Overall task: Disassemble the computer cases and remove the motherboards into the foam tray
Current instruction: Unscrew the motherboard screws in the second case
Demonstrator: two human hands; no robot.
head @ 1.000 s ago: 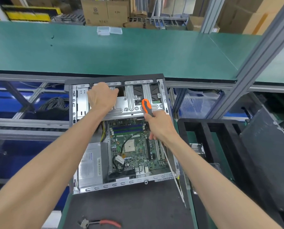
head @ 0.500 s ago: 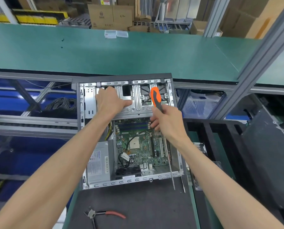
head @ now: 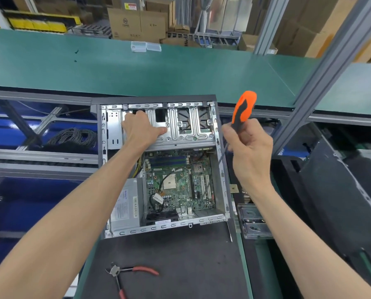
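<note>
PC case (head: 158,167) lies open on its side on the dark mat (head: 180,266), far end against the green conveyor (head: 158,70). Mobo (head: 178,182) sits inside the case, screwed flat to its floor, just below the silver drive cage (head: 180,130). PSU (head: 126,203) is left of the mobo, w/ yellow wires running up beside it.

My left hand (head: 142,131) presses palm-down on the drive cage, fingers curled over its far edge by a cutout. My right hand (head: 250,149) is closed round the orange/black screwdriver (head: 242,111), held up just right of the case, shaft angling down along the case wall.

Handling, my guess: the mobo is a thin, stiff board, light but fragile; flexing it or grabbing by the slots or socket could crack sth. Best to lift by bare edges once screws and the black cable across it are off. The cage looks like rigid sheet steel w/ sharp edges, and overhangs the RAM end, so prob comes out first.

Black foam tray (head: 288,190) is right of the case; one metal bracket (head: 253,221) lies at its near-left. Can't see other boards in it. Red cutters (head: 133,275) lie below the case on the mat.
</note>
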